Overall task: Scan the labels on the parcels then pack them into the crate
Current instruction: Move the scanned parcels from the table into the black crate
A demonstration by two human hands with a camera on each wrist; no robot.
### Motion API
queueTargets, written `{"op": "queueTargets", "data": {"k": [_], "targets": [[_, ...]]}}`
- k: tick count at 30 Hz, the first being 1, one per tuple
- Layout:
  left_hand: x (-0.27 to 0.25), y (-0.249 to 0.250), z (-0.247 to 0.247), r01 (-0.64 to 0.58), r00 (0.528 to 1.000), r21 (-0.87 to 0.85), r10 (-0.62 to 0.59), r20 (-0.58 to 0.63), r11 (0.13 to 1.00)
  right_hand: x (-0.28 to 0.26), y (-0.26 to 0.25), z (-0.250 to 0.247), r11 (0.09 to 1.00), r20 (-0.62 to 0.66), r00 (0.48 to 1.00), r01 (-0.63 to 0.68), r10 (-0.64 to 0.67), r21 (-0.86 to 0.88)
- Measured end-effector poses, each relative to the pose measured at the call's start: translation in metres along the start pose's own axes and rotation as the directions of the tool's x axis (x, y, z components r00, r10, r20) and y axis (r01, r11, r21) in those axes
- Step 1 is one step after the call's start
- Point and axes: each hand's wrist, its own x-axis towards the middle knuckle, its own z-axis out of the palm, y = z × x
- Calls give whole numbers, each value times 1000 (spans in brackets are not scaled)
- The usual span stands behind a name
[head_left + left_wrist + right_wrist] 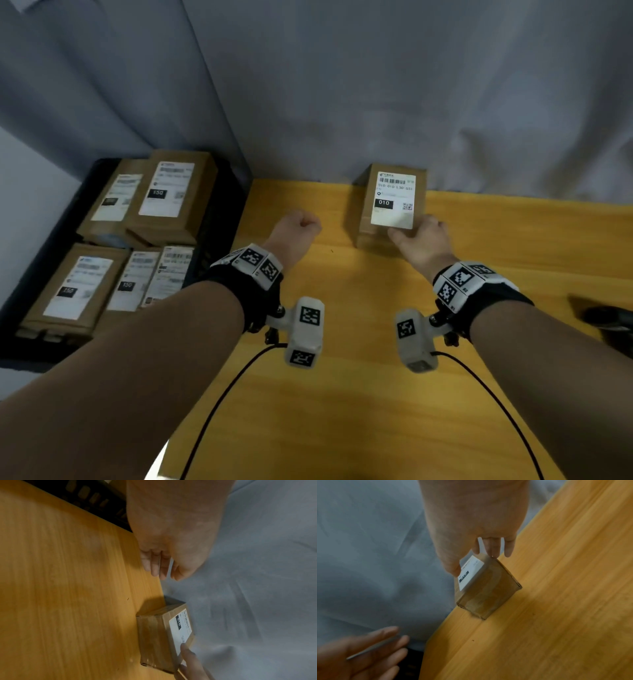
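Note:
A brown cardboard parcel (394,202) with a white label marked 010 stands on the yellow table (342,411), at its far edge against the grey curtain. My right hand (414,229) grips its near right corner, thumb on the label and fingers on the side; the right wrist view shows this hold on the parcel (488,591). My left hand (301,222) hovers left of the parcel (154,635), apart from it and holding nothing, fingers (154,566) loosely straight. A black crate (239,192) left of the table holds several labelled parcels (168,192).
A grey curtain (376,85) hangs close behind the table and crate. A dark object (606,318) lies at the table's right edge, only partly in view. Cables run from both wrist cameras toward me over the table.

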Motion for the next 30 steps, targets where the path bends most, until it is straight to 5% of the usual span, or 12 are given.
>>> {"op": "queueTargets", "data": {"k": [12,19,23,30], "targets": [[41,22,66,76,959,109,-102,263,991,31,37,8,887,222,966,-218,135,408],[10,-3,67,171,972,-181,-136,192,969,3,49,24,673,394,914,-354,101,650],[-13,-19,44,279,960,-414,-241,143,866,-19,32,33,670,418,908,-317,12,671],[-61,-44,-35,271,963,-611,-216,164,744,-64,-52,43,649,453,860,-208,-235,732]]}}
